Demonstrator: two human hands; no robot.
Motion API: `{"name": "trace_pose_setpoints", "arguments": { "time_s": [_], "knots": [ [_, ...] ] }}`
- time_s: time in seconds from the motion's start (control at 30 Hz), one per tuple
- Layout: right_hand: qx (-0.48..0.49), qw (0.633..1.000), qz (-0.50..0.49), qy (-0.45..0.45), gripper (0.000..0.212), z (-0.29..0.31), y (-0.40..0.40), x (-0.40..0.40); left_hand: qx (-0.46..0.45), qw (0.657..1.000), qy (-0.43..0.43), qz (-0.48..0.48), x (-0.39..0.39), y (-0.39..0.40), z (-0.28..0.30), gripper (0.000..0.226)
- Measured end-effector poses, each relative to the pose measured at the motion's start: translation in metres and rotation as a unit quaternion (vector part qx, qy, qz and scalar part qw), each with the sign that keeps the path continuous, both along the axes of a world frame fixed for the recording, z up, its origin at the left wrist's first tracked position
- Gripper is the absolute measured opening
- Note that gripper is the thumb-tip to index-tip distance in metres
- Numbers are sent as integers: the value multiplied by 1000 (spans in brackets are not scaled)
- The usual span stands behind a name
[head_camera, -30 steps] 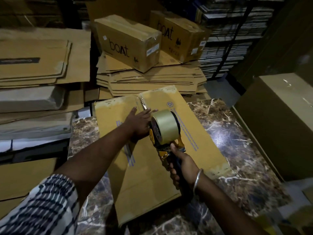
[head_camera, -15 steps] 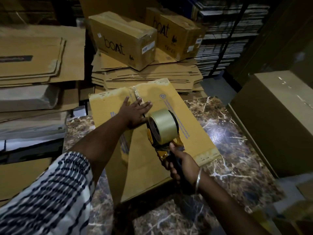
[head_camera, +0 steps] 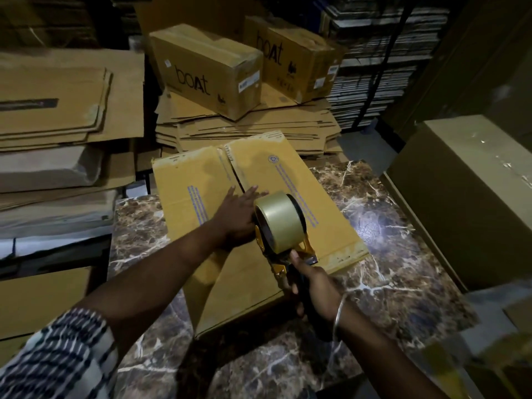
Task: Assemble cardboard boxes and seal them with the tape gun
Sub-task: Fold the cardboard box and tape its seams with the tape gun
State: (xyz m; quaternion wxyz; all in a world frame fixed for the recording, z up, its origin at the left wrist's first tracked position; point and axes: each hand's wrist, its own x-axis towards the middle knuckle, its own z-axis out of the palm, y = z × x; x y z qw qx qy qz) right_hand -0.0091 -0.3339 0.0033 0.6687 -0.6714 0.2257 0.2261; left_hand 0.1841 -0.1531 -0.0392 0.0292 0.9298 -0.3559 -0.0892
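Observation:
A brown cardboard box (head_camera: 302, 197) stands on the marble table (head_camera: 388, 269), its two top flaps folded shut with the seam running away from me. My left hand (head_camera: 236, 217) lies flat on the flaps beside the seam, fingers spread. My right hand (head_camera: 313, 289) grips the dark handle of a yellow tape gun (head_camera: 280, 226) with a roll of tan tape. The gun sits on the box top, just right of my left hand, near the seam's middle.
Two taped boxes printed "boAt" (head_camera: 207, 70) rest on a stack of flattened cartons (head_camera: 247, 128) behind the table. More flat cardboard (head_camera: 57, 102) is piled at the left. A large closed box (head_camera: 472, 191) stands close at the right edge of the table.
My left hand slid back along the flaps toward me, ending closer to the tape roll. The tape gun stays on the box top in my right hand.

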Motion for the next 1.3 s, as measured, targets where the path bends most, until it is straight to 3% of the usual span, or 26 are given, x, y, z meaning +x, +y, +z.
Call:
{"name": "trace_pose_setpoints", "arguments": {
  "time_s": [0.1,0.23,0.33,0.67,0.93,1.13,1.23,1.3],
  "knots": [
    [-11,1000,6,-9,85,-3,0,3,2,1000,26,6,-3,2,3,94],
    [41,999,-7,0,67,-5,2,26,51,998,16,37,14,3,3,74],
    [41,999,-17,19,67,-9,6,51,102,993,-10,63,33,4,11,60],
    [8,1000,-4,17,66,-8,5,77,178,980,0,86,53,6,13,63],
    [26,1000,2,-13,93,-4,-19,7,95,993,-9,70,49,11,4,60],
    [28,999,-10,-27,66,4,-17,-5,89,992,-52,67,37,6,11,60],
    [42,999,-29,-16,70,7,-13,-2,46,994,-99,-1,19,-6,14,64],
    [44,998,-33,-14,73,7,-12,-1,49,996,-49,-59,6,-13,14,78]
  ]
}}
